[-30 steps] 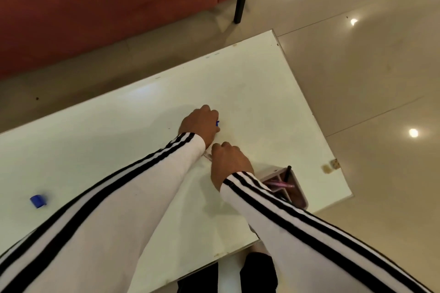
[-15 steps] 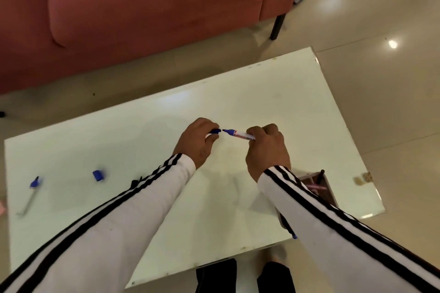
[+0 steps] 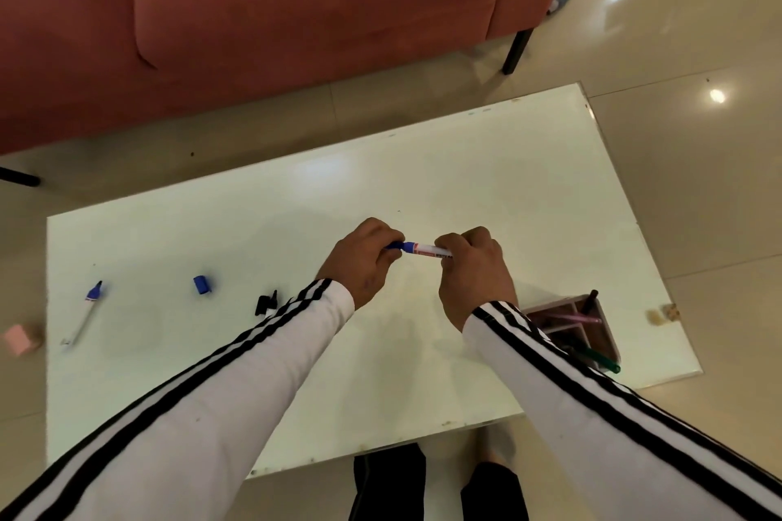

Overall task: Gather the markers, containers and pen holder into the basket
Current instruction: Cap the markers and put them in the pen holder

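Above the middle of the white table (image 3: 529,190), my right hand (image 3: 474,271) grips the white barrel of a blue marker (image 3: 425,249). My left hand (image 3: 364,262) is closed on the blue cap at its tip. A pink pen holder (image 3: 592,330) with several pens stands by my right forearm, near the table's right edge. An uncapped blue marker (image 3: 86,309) lies at the far left, and a loose blue cap (image 3: 202,284) lies beside it. A black marker (image 3: 265,303) is partly hidden by my left sleeve. No basket is in view.
A red sofa (image 3: 296,21) stands beyond the table's far edge. A small pink block (image 3: 19,338) sits on the floor to the left. Two small tan pieces (image 3: 662,315) lie on the floor off the right edge. My legs show below the near edge.
Both hands lifted from the table with the blue marker. The cap in my left hand has met the marker's tip. The camera tilted back, showing more of the table's left side.
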